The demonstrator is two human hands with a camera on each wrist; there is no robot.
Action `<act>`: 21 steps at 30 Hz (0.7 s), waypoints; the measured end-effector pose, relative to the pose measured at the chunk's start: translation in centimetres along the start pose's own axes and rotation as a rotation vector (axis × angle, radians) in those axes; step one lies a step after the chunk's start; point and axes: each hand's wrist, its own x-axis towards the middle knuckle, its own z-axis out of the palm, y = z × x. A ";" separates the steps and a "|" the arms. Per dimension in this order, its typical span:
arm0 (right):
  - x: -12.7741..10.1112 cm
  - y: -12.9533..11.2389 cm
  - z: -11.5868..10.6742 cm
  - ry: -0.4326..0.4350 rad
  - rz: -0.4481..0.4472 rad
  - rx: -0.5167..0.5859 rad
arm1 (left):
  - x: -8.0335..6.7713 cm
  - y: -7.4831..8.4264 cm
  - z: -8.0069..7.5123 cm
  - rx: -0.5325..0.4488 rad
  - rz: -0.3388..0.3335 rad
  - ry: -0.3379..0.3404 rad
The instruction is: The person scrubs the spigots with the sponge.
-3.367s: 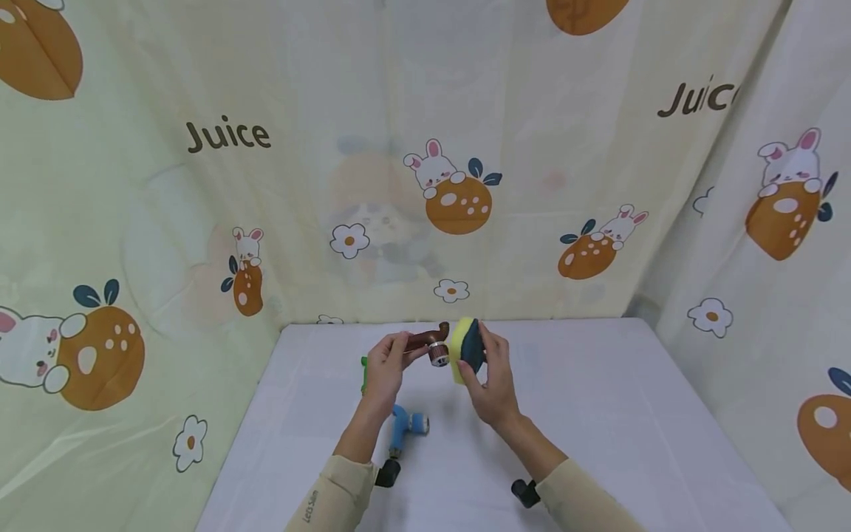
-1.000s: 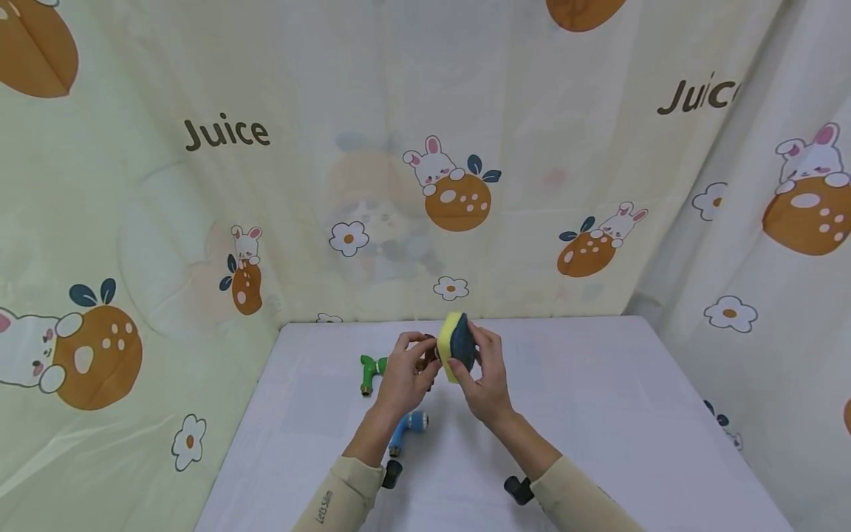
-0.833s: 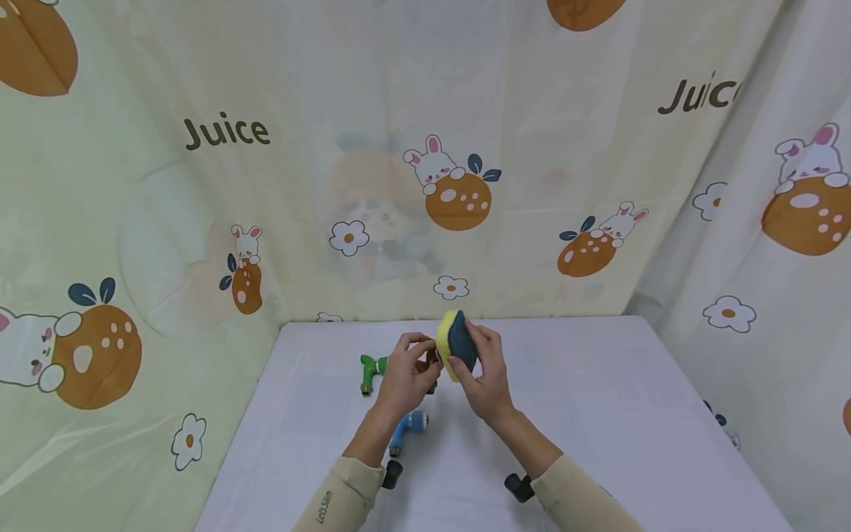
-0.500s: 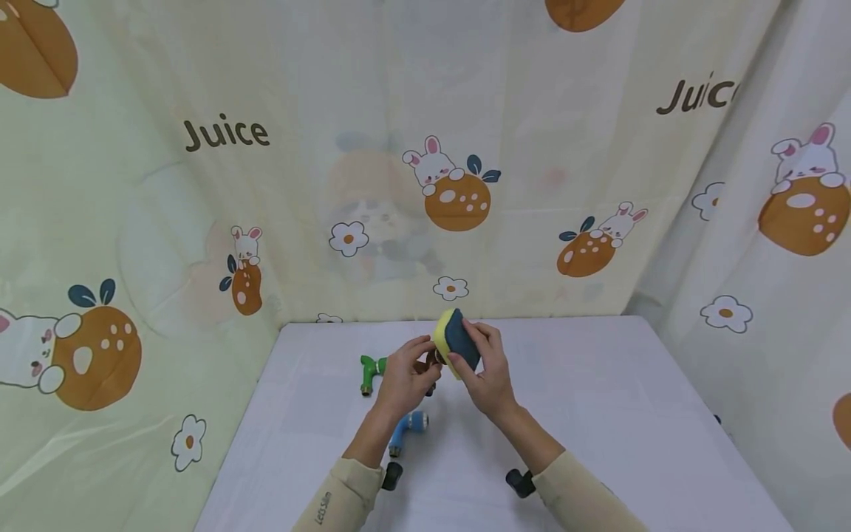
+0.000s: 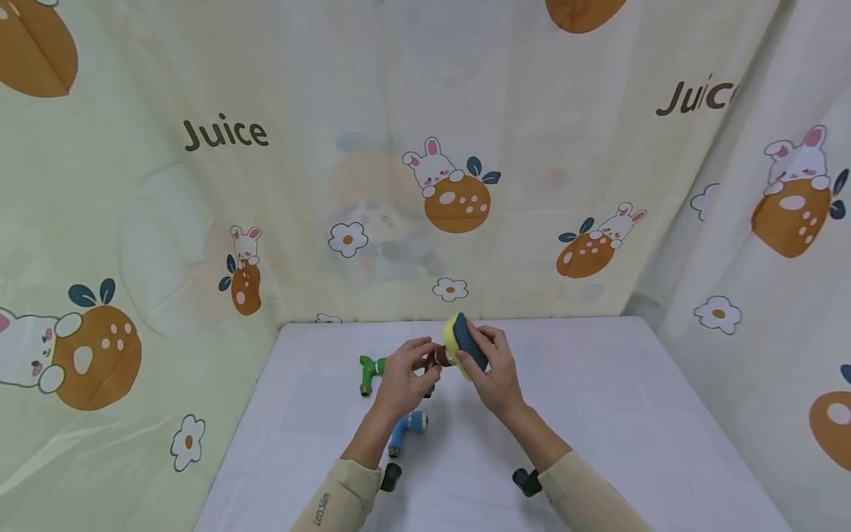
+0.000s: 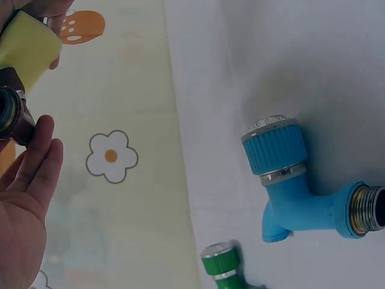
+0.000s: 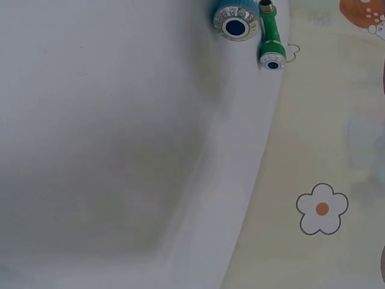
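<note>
Left hand [image 5: 401,375] holds brown tap [image 5: 441,357] beyond blue tap [image 5: 410,426]: probably stiff, weighty, slick; best gripped round body. Right hand [image 5: 497,375] grips sponge [image 5: 470,347], also beyond blue tap: likely light, squashy; pinch edges.

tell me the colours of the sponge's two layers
Yellow and dark blue-green; the sponge shows both best in the head view.

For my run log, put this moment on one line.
left hand: holds brown angled metal-ended tap | right hand: grips yellow-and-navy sponge, yellow side facing tap | white table: blue metal-threaded tap, green metal-ended tap
</note>
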 end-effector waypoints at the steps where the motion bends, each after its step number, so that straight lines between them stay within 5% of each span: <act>1: 0.1 0.1 0.0 -0.003 0.001 -0.003 | 0.0 0.0 0.0 -0.009 0.002 -0.008; 8: 0.5 0.4 0.0 -0.003 0.010 -0.031 | 0.0 -0.1 -0.1 -0.040 0.027 -0.031; 16: 0.2 0.6 0.0 0.033 0.122 0.024 | 0.2 -0.1 -0.2 -0.044 0.028 -0.011; 21: -0.4 0.1 0.0 0.034 -0.022 0.005 | 0.4 -0.2 -0.3 -0.018 -0.003 0.052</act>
